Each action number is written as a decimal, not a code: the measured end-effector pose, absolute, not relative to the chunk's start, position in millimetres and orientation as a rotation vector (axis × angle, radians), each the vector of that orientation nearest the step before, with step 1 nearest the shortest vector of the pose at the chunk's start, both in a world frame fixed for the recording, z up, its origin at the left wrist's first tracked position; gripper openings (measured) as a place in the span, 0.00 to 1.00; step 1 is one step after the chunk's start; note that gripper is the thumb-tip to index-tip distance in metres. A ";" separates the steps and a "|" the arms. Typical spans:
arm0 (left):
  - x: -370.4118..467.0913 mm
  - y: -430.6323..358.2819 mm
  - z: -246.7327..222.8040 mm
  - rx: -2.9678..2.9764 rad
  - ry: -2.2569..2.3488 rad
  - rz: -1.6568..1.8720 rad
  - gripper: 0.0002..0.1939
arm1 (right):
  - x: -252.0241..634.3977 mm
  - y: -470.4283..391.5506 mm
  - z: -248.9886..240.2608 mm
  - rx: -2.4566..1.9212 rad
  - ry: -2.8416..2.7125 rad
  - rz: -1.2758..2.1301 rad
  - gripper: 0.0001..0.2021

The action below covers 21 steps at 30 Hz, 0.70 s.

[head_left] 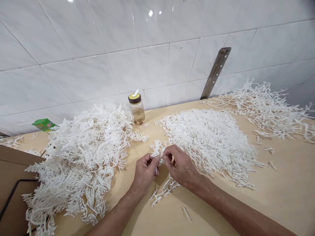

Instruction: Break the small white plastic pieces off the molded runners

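White and branching, a small piece (156, 147) is pinched between the left hand's (145, 168) thumb and fingers in the head view. The right hand (181, 166) reaches in from the other side, fingers curled; whether they grip cannot be told. Both forearms angle inward over a pale wooden table (285, 186), against a marbled tile wall (157, 70). The piece lies at the fingertips, between a left heap (91, 147) and a flatter right heap (209, 141).

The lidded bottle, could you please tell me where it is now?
In the head view, the bottle stands just left of centre near the tiled wall, beside the left white heap.
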<state>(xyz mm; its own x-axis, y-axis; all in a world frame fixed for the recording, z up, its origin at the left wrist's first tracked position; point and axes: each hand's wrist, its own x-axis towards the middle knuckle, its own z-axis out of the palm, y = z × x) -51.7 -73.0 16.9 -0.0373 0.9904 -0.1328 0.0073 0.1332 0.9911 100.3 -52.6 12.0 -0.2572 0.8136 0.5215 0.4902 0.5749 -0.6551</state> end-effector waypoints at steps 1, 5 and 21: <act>-51.4 -73.4 16.8 1.106 1.305 1.136 0.21 | 99.5 -53.1 11.3 -1.059 -1.916 0.450 0.07; -50.2 -74.8 17.1 1.145 1.309 1.161 0.21 | 96.5 -52.9 5.6 -1.064 -1.961 0.366 0.07; -53.8 -70.0 11.3 0.936 1.190 1.192 0.18 | 152.1 -22.3 26.2 -1.413 -1.640 0.025 0.05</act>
